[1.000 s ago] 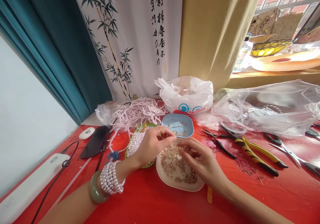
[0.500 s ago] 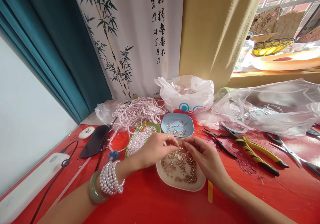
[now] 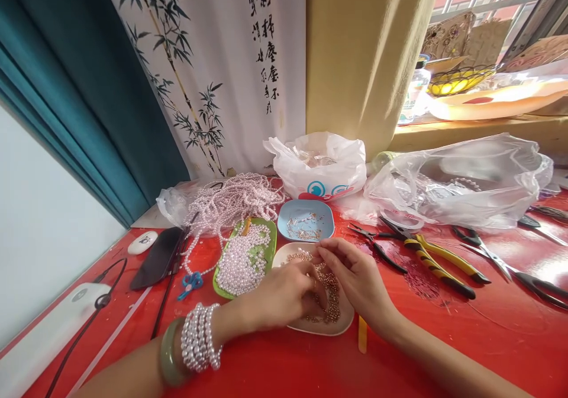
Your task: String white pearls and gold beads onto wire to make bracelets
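Observation:
My left hand (image 3: 286,291) reaches down into a cream dish (image 3: 322,328) of small gold beads (image 3: 332,285). Its fingers are curled together among the beads, and what the tips hold is hidden. A jade-green bangle (image 3: 172,353) and a coiled pearl bracelet (image 3: 199,337) circle that wrist. My right hand (image 3: 359,274) hovers at the dish's right rim, thumb and forefinger pinched; the thing between them is too small to make out. Beside the left hand lies a green tray (image 3: 271,241) of pale pink pearl beads (image 3: 244,262).
Behind the dish sits a blue tray (image 3: 306,209) with small metal findings. Pearl strands (image 3: 239,200) are heaped at back left, plastic bags (image 3: 319,164) at the back. Black pliers (image 3: 381,250), yellow-black pliers (image 3: 444,265) and scissors (image 3: 492,256) lie right; a phone (image 3: 157,256) lies left.
My left hand has moved from beside my right fingertips down into the gold beads. My right hand stays pinched near the dish's rim. The view has shifted slightly right.

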Demonstrator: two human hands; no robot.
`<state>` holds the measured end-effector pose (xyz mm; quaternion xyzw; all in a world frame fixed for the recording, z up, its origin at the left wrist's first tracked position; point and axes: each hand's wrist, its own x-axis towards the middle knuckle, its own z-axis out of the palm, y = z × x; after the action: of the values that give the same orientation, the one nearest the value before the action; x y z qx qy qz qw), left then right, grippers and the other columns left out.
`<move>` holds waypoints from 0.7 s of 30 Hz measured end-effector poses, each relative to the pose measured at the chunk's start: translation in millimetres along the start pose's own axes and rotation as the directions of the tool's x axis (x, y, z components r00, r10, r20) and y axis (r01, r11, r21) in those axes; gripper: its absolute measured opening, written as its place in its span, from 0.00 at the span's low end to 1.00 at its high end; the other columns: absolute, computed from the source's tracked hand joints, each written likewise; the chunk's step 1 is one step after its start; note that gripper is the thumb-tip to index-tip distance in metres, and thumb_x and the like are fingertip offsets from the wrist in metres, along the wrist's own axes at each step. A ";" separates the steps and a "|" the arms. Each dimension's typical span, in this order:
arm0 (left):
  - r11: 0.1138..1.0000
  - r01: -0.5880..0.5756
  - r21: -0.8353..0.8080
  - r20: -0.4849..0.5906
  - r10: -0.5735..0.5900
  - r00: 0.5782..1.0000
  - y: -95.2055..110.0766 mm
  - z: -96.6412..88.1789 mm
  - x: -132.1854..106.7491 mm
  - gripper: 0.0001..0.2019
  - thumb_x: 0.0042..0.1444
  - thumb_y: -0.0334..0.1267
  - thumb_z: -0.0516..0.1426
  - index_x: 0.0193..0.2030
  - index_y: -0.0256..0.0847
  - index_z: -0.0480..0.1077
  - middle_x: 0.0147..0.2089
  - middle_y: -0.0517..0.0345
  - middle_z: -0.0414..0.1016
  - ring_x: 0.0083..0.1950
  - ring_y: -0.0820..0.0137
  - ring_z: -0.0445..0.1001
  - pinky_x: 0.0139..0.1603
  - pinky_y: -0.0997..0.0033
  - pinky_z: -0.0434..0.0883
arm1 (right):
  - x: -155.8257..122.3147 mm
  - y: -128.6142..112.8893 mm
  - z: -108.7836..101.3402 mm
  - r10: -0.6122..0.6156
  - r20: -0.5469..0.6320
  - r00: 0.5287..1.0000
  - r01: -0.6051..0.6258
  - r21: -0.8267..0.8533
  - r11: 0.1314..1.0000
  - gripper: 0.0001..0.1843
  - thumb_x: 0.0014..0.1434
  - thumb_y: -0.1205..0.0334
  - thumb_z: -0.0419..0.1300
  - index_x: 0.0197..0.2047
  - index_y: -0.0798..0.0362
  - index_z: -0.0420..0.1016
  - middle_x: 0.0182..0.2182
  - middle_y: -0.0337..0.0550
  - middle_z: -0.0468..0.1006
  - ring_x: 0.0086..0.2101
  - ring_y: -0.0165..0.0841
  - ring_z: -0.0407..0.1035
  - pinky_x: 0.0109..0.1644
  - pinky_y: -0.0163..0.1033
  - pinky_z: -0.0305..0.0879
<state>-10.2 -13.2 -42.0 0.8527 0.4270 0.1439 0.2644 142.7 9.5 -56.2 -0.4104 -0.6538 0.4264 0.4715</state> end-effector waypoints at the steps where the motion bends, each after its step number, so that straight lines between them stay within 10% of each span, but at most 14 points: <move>1: 1.000 0.004 0.002 -0.008 -0.004 1.000 -0.6 0.1 0.5 0.04 0.47 0.34 0.59 0.31 0.43 0.74 0.39 0.59 0.70 0.43 0.68 0.67 0.44 0.73 0.64 | 0.2 -0.2 -0.2 -0.003 0.003 1.000 0.003 -0.005 1.000 0.07 0.56 0.59 0.53 0.33 0.52 0.69 0.27 0.39 0.75 0.30 0.31 0.70 0.34 0.33 0.66; 9: 0.818 0.182 -0.545 -0.173 -0.322 0.931 -9.8 -2.7 6.2 0.03 0.48 0.33 0.55 0.29 0.38 0.70 0.29 0.59 0.71 0.30 0.71 0.68 0.32 0.72 0.65 | 2.1 1.8 -2.1 0.007 -0.006 1.000 -0.007 -0.026 1.000 0.08 0.55 0.58 0.54 0.34 0.52 0.70 0.28 0.41 0.76 0.30 0.32 0.71 0.34 0.34 0.66; 21: 0.406 0.050 -0.913 -0.173 -0.495 0.852 -16.1 -12.1 8.2 0.08 0.42 0.35 0.62 0.29 0.34 0.71 0.28 0.58 0.71 0.29 0.76 0.67 0.34 0.74 0.63 | -3.2 -7.9 -0.4 0.070 0.083 0.994 -0.065 -0.062 0.996 0.09 0.53 0.59 0.54 0.24 0.53 0.66 0.19 0.36 0.69 0.21 0.28 0.64 0.24 0.32 0.60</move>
<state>-21.6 5.3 -41.2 0.4515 0.4714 0.4764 0.5891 142.7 4.2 -49.4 -0.4275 -0.6714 0.4398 0.4160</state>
